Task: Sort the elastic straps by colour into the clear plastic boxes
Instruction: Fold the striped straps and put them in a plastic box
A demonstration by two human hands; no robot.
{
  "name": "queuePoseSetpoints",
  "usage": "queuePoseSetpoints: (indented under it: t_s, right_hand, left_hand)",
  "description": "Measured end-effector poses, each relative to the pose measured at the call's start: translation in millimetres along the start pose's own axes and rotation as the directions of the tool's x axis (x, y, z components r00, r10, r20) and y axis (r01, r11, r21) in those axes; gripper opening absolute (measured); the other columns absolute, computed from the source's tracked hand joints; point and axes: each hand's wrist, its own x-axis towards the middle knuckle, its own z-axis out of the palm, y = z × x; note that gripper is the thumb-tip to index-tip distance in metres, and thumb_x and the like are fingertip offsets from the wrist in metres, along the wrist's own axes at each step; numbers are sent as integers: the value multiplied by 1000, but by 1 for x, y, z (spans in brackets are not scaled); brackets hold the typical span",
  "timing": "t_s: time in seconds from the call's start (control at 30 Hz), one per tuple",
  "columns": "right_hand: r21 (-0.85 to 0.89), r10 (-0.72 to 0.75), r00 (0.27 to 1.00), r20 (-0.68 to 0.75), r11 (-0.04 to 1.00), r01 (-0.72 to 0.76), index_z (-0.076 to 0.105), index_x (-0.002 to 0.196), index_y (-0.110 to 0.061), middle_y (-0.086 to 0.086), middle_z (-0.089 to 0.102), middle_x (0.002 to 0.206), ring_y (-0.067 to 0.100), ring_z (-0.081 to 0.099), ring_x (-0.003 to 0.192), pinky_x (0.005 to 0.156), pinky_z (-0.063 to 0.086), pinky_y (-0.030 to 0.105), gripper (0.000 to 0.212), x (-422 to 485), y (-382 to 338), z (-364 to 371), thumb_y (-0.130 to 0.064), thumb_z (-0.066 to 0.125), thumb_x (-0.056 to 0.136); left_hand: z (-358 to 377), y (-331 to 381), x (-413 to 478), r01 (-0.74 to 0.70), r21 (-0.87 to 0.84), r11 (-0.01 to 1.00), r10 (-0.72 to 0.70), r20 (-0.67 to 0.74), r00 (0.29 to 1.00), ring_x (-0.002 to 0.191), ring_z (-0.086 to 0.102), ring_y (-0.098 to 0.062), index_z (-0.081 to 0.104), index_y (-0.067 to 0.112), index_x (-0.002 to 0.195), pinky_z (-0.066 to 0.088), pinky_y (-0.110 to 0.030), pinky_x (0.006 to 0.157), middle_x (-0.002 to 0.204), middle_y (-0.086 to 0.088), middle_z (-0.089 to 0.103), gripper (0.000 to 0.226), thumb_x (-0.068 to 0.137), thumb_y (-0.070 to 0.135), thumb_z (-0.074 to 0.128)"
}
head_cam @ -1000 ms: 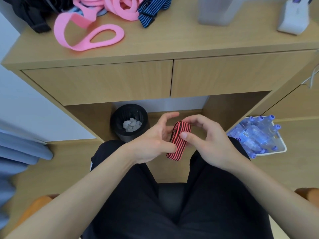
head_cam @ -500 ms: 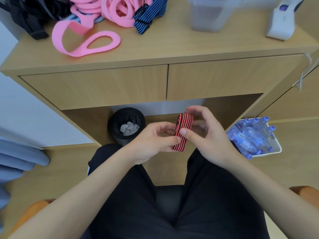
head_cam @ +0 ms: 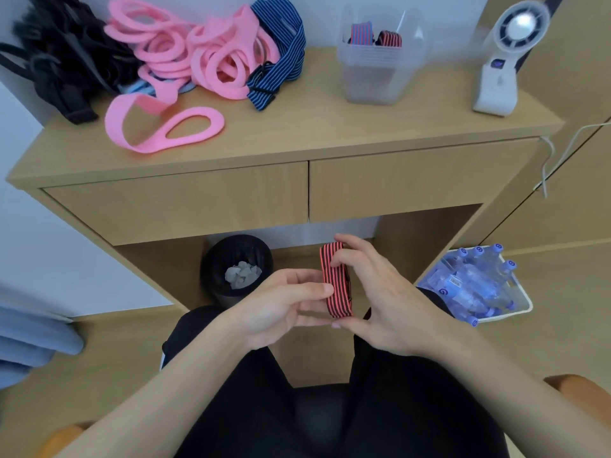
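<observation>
The folded red-and-black striped elastic strap (head_cam: 335, 282) stands upright over the lap. The right hand (head_cam: 380, 302) is curled round it (thumb beneath), and the left hand (head_cam: 281, 305) pinches its side. At twelve o'clock on the wooden desk (head_cam: 330, 130) stands the clear plastic box (head_cam: 373, 84), with pink elastic loops (head_cam: 185, 61) at eleven.

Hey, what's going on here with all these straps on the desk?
A seated person is sorting elastic straps. The left hand and right hand together hold a folded red-and-black striped strap over the lap, below the desk. On the desk, a clear plastic box already holds a couple of striped straps, while a heap of pink straps, a blue striped strap and black straps lie unsorted to its left.
</observation>
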Motion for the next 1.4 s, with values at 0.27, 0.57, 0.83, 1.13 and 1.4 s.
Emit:
queuePoseSetpoints:
  t_s: [0.27, 0.57, 0.83, 1.13, 1.4]
  right_hand:
    - [-26, -59, 998, -33, 998, 59, 40, 127, -26, -5, 33, 149, 14, 42, 137, 106, 45, 37, 62, 3, -10, -18, -37, 79, 81]
    - [-128, -161, 972, -174, 982, 140, 43, 119, -23, -5, 35, 144, 11, 47, 129, 102, 40, 18, 58, 50, -35, -121, -35, 81, 77]
    - [-196, -154, 945, -288, 976, 99, 43, 114, -24, -8, 44, 131, 5, 48, 114, 90, 40, 13, 60, 90, -44, -201, -33, 83, 71]
    - [-34, -52, 910, -410, 999, 42, 44, 110, -35, -10, 57, 120, 15, 56, 118, 99, 48, 46, 52, 145, -9, -263, -34, 81, 73]
    - [106, 81, 902, -425, 994, -39, 46, 103, -32, -12, 62, 113, 13, 57, 122, 107, 44, 44, 49, 157, 38, -277, -38, 84, 71]
  left_hand:
    - [5, 13, -9, 24, 34, 999, -23, -19, 1000, 104, 69, -33, 63, -2, 125, 43, -57, 110, 112, -21, 71, 44, 89, 22, 70]
    - [37, 136, -9, -146, 210, 967, 148, 7, 989, 105, 70, -31, 64, 0, 125, 52, -44, 103, 113, -21, 73, 43, 88, 19, 71]
    - [72, 220, 8, -299, 272, 915, 316, -20, 948, 85, 72, -23, 71, 4, 115, 56, -43, 97, 99, -10, 75, 28, 92, 20, 69]
    - [86, 301, 52, -338, 486, 806, 394, -15, 919, 80, 68, -22, 74, 6, 112, 56, -33, 78, 98, -7, 74, 39, 100, 39, 57]
    - [65, 331, 110, -191, 943, 274, 605, -14, 796, 112, 58, -6, 68, 27, 114, 45, -27, 99, 117, 12, 66, 26, 88, 27, 65]
